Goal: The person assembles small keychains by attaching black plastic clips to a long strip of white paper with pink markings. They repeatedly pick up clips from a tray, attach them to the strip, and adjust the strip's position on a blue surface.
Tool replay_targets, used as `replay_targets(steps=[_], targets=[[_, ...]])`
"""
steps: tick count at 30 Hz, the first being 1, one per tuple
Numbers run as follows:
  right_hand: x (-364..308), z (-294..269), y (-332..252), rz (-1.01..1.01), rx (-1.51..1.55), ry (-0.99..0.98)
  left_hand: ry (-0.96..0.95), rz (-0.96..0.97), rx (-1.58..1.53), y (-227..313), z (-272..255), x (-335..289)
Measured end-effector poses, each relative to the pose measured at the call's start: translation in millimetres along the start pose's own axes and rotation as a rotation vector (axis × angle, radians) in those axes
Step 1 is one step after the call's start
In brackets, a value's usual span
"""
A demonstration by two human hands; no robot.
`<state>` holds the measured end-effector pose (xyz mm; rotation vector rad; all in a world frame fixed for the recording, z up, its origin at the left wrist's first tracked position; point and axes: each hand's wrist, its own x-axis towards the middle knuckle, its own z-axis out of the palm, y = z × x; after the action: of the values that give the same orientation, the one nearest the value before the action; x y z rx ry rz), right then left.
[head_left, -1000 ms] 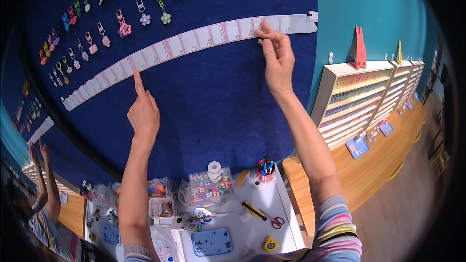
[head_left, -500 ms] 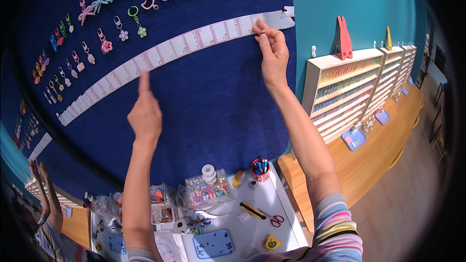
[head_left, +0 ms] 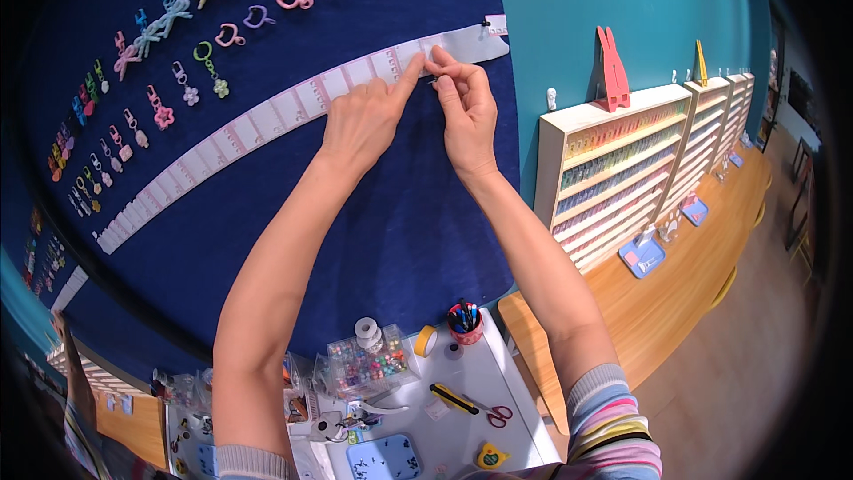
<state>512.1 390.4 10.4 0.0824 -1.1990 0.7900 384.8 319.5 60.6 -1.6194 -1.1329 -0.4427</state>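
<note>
Both hands on white label strip (head_left: 267, 120) pinned to navy felt board (head_left: 418, 204), left hand (head_left: 362, 120) forefinger pressing it flat, nothing gripped, right hand (head_left: 464, 102) fingertips pinching its edge

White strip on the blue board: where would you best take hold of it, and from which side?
Best near its right end, where both hands already meet. The white strip lies flat against the blue board, so probably only an edge gives purchase: pinch the lower edge from below, as the right hand does, while the left hand presses beside it.
</note>
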Motion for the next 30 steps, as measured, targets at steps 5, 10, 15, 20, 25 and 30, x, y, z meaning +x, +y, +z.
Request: replay_targets(steps=[5,10,15,20,25,30], targets=[[1.7,-9.9,-0.3,-0.003,0.061,-0.004,-0.058,0.027,0.121,4.8,5.6,7.3],[-1.0,-27.1,-16.9,0.132,0.110,0.247,-0.132,0.038,0.166,5.2,0.5,6.5],[14.5,-61.9,-13.7,0.354,0.201,0.366,-0.176,0.003,0.110,5.3,1.0,10.2],[22.4,-79.3,-11.8,0.399,0.107,0.342,-0.193,-0.058,0.029,7.2,1.7,10.9],[28.8,-90.4,-10.3,0.410,0.050,0.327,-0.197,-0.055,0.041,6.6,1.4,10.9],[50.0,-98.8,-12.1,0.190,-0.221,0.223,-0.198,-0.053,0.059,7.7,0.8,10.6]])
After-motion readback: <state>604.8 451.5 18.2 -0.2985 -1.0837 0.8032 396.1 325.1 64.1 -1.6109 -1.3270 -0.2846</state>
